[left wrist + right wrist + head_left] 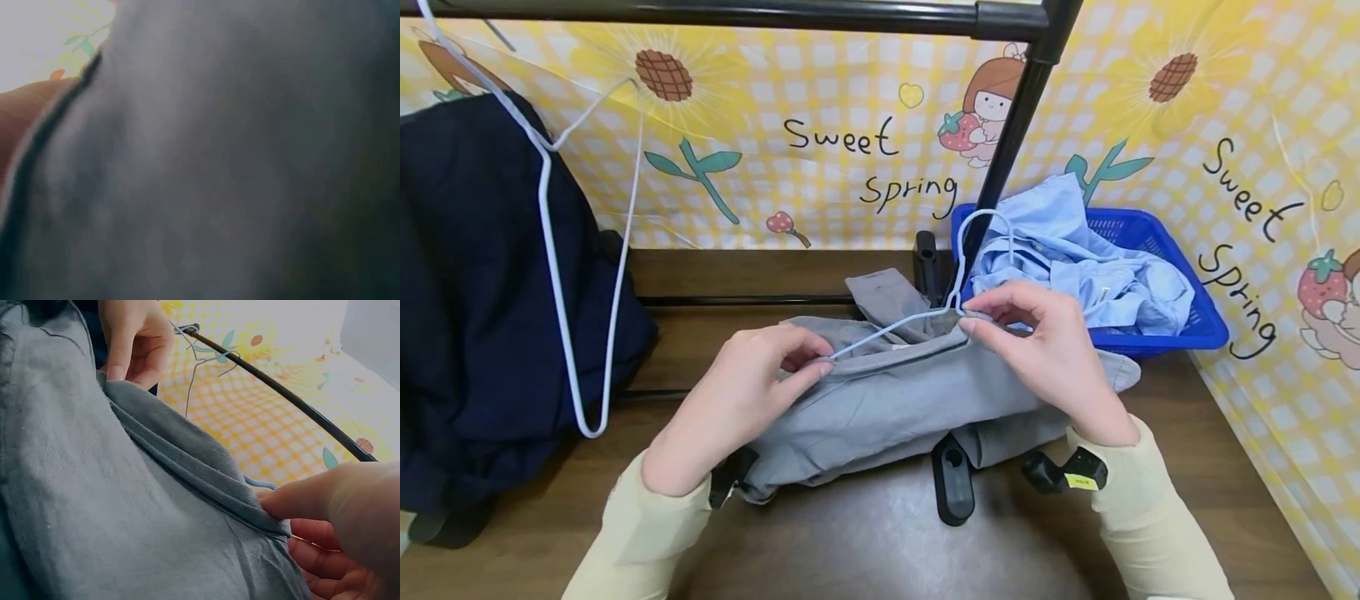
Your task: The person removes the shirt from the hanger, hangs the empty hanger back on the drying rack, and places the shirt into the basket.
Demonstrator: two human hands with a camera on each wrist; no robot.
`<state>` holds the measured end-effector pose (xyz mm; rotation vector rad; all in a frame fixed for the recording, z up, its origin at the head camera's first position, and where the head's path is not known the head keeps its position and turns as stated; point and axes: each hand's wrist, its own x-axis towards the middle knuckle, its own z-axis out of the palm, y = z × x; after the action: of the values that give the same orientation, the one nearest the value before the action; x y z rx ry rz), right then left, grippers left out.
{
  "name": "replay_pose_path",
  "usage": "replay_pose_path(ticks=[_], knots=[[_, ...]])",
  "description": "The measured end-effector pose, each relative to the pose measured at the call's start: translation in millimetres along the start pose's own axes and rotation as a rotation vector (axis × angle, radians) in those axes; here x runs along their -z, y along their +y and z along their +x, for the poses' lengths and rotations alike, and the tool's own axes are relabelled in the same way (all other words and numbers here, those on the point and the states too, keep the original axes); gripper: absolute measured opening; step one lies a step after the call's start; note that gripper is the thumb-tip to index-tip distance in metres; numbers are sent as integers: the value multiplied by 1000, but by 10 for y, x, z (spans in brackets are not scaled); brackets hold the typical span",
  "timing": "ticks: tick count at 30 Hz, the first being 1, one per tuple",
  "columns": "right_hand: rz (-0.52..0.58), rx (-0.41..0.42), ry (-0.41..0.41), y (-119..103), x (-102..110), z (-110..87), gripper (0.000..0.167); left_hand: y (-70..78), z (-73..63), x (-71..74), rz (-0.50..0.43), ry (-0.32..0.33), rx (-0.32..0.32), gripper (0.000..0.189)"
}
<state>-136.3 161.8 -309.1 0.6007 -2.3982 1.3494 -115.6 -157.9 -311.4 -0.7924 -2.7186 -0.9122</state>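
Note:
A grey cloth garment [895, 417] hangs bunched between both hands in the head view. The left hand [752, 383] pinches its banded edge, thumb on the near side. The right hand [1037, 342] pinches the same edge further right, close to the hook of a light blue hanger [887, 327]. One hanger arm slopes down behind the edge to the left fingertips; the rest is hidden in the cloth. In the right wrist view the garment's edge [181, 465] stretches between the two hands. Blurred grey cloth [219, 156] fills most of the left wrist view.
A blue basket [1210, 329] with light blue clothing [1097, 275] stands at the back right. A black rack [737, 12] spans the top, its post sloping down beside the basket. Another hanger [553, 275] and a dark navy garment [482, 317] hang at left.

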Motion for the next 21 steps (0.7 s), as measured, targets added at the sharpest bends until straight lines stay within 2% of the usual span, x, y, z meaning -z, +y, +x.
replay_pose_path(ticks=[5, 10, 16, 21], knots=[[-12, -44, -21, -30, -7, 34, 13, 27, -22, -58, 33, 56, -91, 8], [-15, -95, -9, -89, -15, 60, 14, 60, -31, -108, 47, 103, -136, 8], [20, -85, 5, -80, -19, 63, 11, 49, -49, -107, -22, 134, -129, 13], [43, -78, -13, -50, 12, 54, 9, -1, -40, -61, -59, 77, -90, 13]])
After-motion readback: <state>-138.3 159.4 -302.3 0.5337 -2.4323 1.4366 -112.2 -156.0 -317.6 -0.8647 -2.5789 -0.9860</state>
